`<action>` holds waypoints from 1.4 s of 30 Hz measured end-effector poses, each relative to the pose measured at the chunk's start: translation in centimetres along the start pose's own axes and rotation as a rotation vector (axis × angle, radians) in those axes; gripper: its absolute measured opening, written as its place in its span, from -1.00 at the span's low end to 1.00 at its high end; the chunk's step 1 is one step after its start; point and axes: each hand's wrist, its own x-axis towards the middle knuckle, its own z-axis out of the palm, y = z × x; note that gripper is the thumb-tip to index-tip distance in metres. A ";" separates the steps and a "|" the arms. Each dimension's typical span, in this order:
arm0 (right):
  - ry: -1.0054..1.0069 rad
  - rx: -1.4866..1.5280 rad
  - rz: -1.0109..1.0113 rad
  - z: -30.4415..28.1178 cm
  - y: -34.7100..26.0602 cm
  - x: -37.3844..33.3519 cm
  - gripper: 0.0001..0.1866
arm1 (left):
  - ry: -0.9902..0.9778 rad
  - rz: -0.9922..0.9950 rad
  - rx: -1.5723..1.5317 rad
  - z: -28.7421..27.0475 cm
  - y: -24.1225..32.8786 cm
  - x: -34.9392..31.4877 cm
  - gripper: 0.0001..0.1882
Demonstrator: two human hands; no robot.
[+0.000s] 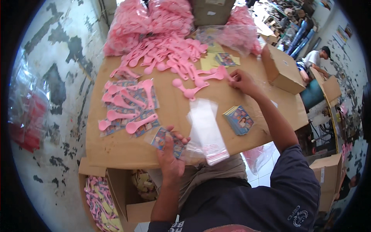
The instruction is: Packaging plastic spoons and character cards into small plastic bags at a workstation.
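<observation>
A brown table [166, 123] stands beside a peeling wall [65, 85]; the left hand [170, 157] curls around a printed card [159, 139] at the table's near edge, the right hand [244, 82] seemingly pinches a pink spoon [225, 72] near others

Grips half covered, outer parts cropped or blurred
The left thumb of the left hand [171, 159] covers part of a card [159, 140]; the right hand [242, 83] hides the end of a spoon [227, 73] behind its fingers. Overlap keeps the far heap [170, 50] uncountable, as it does the clear bags [206, 123] and the card stack [239, 120]. At the far side, 2 sacks [127, 29] [170, 19] and a bin [212, 13] run off the top. Near left, the table [116, 158] hides part of a box [116, 185]. At far right, 1 person's [312, 60] hands are too small to read; the clutter [278, 23] and, at left, hanging plastic [29, 112] blur.
</observation>
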 end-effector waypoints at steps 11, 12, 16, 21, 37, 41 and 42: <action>-0.052 0.252 0.000 -3.6 -3.5 -8.0 -0.78 | 0.058 0.086 0.103 0.2 -0.1 -0.6 -0.54; -0.088 0.341 -0.020 -3.8 -4.1 -9.3 -0.78 | 0.046 0.104 0.096 -0.1 -0.2 -0.6 -0.54; -0.127 0.366 -0.019 -3.7 -5.4 -13.8 -0.75 | 0.058 0.156 0.086 -0.7 -0.4 -0.1 -0.52; -0.221 0.600 -0.004 -2.6 -7.1 -18.6 -0.72 | 0.060 0.318 0.066 2.0 0.1 1.0 -0.50; -0.408 1.101 0.006 2.1 -8.9 -23.5 -0.62 | -0.172 0.174 0.047 7.9 -4.1 -1.4 -0.48; -0.309 1.192 -0.029 3.0 -9.2 -23.7 -0.62 | -0.153 0.051 -0.028 8.2 -5.8 -1.5 -0.47; -0.272 1.204 -0.027 3.3 -9.1 -23.6 -0.65 | -0.157 0.011 -0.058 8.2 -6.2 -1.5 -0.47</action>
